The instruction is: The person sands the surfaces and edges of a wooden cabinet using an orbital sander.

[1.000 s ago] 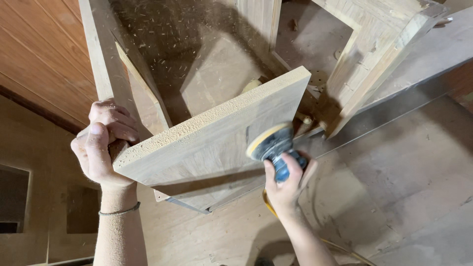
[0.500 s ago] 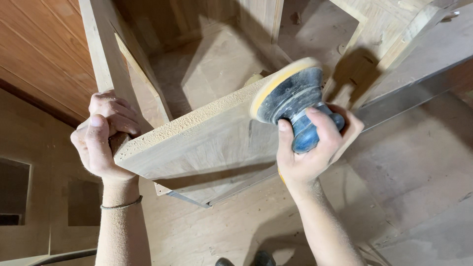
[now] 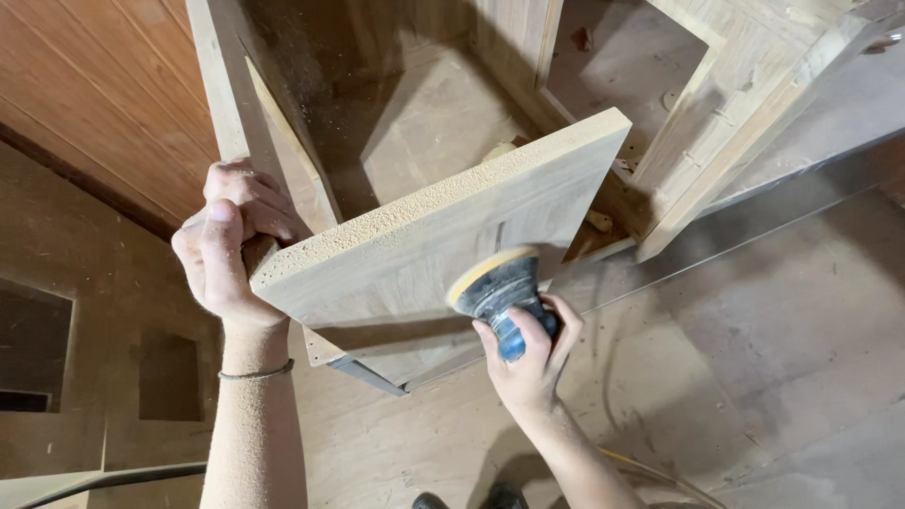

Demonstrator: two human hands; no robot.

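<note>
**Sander meets panel face as you brace the board's corner**

Your left hand (image 3: 231, 240) wraps tight around the near corner of a wooden panel (image 3: 424, 250), fingers curled over its raw, crumbly edge, holding the board tilted out from the unfinished cabinet frame (image 3: 698, 132) behind it. That steadying grip looks meant to keep the panel from swinging under pressure. Your right hand (image 3: 530, 353) is closed firmly around the dark body of a round disc sander (image 3: 498, 287), its yellow-rimmed pad pressed flat against the panel's lower face. A thin bracelet (image 3: 256, 374) sits on your left wrist. Sawdust coats your forearm and the plywood floor (image 3: 754, 377) below, where a hose (image 3: 104, 479) trails past.
</note>
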